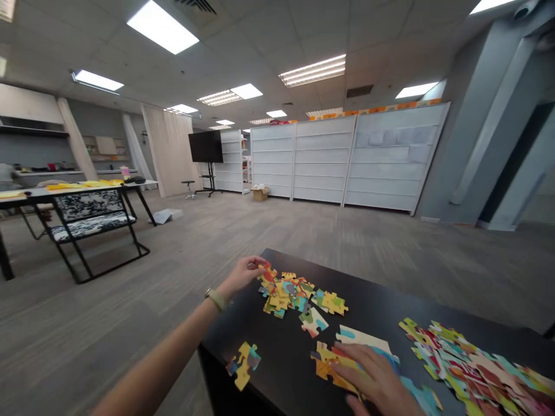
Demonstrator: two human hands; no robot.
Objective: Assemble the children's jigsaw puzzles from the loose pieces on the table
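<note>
At the far left corner of the black table (381, 306), the left hand (243, 274) pinches a red-orange piece (265, 270) on the rim of the loose pile (286, 292), just beside the table's edge. The right hand (377, 378) lies flat with its fingers spread on the joined pieces (329, 361) near the front edge. Bare tabletop lies between the pile and a small cluster (243, 363) at the left edge. An assembled section (468, 361) fills the right side.

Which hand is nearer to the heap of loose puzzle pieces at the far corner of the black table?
Left. The left hand touches the heap at its left end; the right hand lies on other pieces nearer the person.
</note>
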